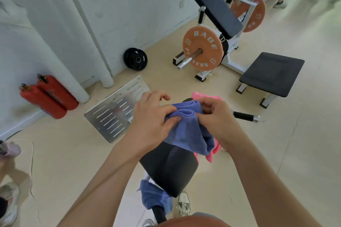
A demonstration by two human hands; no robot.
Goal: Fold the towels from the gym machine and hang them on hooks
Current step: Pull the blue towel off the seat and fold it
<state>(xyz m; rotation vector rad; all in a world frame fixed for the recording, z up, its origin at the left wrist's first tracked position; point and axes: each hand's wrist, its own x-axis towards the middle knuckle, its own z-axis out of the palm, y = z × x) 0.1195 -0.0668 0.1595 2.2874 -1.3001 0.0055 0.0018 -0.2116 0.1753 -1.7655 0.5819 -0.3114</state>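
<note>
Head view: left hand (150, 116) and right hand (215, 116) both pinch the folded blue towel (186, 129).

White wall (120, 5); beige floor (276, 153); two red extinguishers (48, 96); black bench (271, 73); orange weight plate (202, 49).

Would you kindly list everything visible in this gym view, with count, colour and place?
seat pad: one, black, centre
held towel: one, blue, above the pad
second towel: one, blue, hanging by the pad's near end
pink towel: one, pink, on the pad, right side
weight plates: two, orange, far machine
loose plate: one, black, by the wall
fire extinguishers: two, red, left wall
slotted metal sheet: one, silver, floor
flat bench: one, black, right
left hand: one, pinching the held towel
right hand: one, pinching the held towel
</note>
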